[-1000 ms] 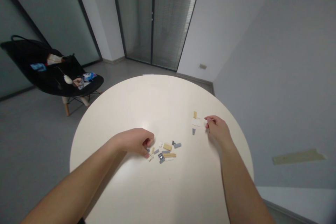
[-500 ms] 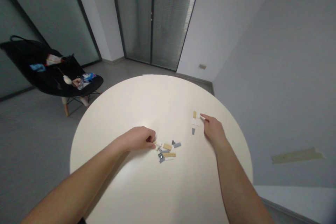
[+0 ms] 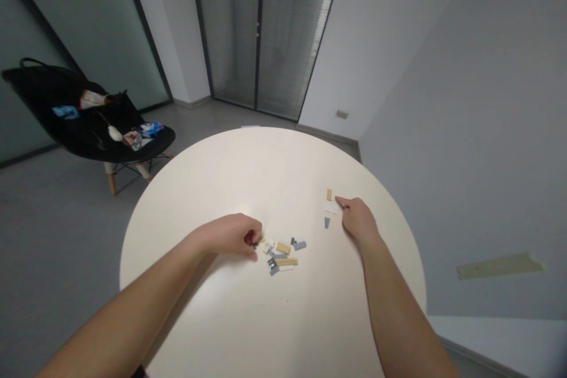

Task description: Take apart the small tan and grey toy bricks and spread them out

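Note:
My left hand (image 3: 237, 235) is at the left edge of a loose pile of small building bricks. Its fingers curl down while the thumb stands apart from them, with small pieces at the fingertips. In the pile lie a tan brick (image 3: 283, 248), a long tan piece (image 3: 286, 261), white pieces (image 3: 268, 245) and several grey ones, including a grey plate (image 3: 300, 245) at the right. My right hand (image 3: 359, 218) points with its index finger outstretched, the tip at a white piece beside a tan plate (image 3: 329, 194). Below that plate are white pieces (image 3: 330, 209) and a grey wedge (image 3: 326, 222).
The bricks are on a round white table (image 3: 212, 319). A black chair (image 3: 84, 136) with a bag and packets on it stands to the left. Beyond the table are a glass door (image 3: 283, 41) and a white wall.
My left thumb has parted from the fingers and drawn back a little from the pile. My right fingertip has shifted slightly left and down, nearer the tan plate.

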`<state>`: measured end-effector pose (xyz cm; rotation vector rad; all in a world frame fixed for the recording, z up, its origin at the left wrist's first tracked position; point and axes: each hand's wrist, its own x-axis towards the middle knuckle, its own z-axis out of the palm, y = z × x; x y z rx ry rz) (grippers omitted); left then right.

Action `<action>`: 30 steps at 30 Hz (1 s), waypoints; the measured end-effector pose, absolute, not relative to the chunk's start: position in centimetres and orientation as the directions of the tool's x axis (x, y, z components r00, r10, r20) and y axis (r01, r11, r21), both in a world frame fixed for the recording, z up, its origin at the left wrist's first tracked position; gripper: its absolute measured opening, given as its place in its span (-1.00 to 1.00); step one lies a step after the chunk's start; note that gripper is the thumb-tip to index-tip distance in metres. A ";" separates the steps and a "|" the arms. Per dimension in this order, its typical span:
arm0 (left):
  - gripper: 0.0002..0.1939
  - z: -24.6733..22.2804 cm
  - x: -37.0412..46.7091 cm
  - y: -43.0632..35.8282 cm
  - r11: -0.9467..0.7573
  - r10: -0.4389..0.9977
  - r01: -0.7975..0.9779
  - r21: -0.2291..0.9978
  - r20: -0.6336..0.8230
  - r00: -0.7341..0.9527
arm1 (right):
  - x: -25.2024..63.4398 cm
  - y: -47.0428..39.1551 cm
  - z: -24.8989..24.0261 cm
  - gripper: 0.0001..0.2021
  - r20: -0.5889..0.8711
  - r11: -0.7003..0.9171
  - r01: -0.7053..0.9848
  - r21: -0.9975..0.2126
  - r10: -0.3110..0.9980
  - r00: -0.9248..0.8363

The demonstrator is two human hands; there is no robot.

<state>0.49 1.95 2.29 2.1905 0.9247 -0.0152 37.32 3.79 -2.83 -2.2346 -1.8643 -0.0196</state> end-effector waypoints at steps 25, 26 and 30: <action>-0.68 1.5 2.0 1.8 -0.460 0.760 0.754 0.468 -0.232 0.608 | 34.1 2.1 -0.1 -0.64 0.354 0.095 0.854 -0.512 0.929 0.109; -0.68 1.3 2.1 1.8 -0.452 0.775 0.767 0.455 -0.226 0.591 | 33.4 1.7 0.3 -0.67 0.343 0.143 0.832 -0.536 0.937 0.060; -0.67 0.7 2.6 1.8 -0.424 0.820 0.800 0.425 -0.196 0.538 | 30.4 -0.1 1.5 -0.74 0.182 0.284 0.747 -0.601 0.959 -0.218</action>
